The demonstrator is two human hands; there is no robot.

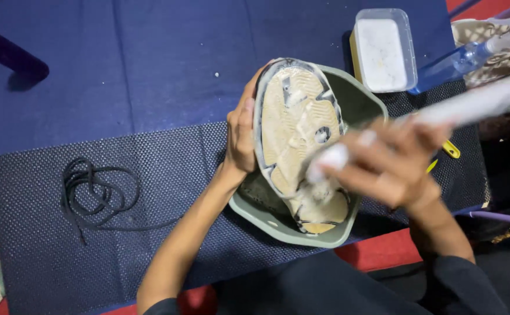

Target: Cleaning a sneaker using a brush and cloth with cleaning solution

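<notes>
A shoe (297,137) lies sole-up over a grey-green plastic basin (360,102), its pale tan tread with dark edging facing the camera and streaked with white foam. The basin sits on a dark, dimpled rubber mat (167,192) spread across a deep blue cloth surface (150,58), with a strip of red showing along the near edge. On the mat, well to the left of the basin, a black shoelace (94,189) lies in a loose coil. Beyond the basin stands a clear rectangular tub (383,49) of white material, and just beside it, to the right, a blue spray bottle (459,61) lies tilted. The person's left hand (241,137) wraps the shoe's left edge, fingers curled closed around the rim and holding it steady over the basin. The right hand (389,166), blurred by motion, is clenched around a white-handled brush (442,114), whose bristle end presses on the sole near its lower part, amid the foam. Dark sleeves show at the bottom of the view.
</notes>
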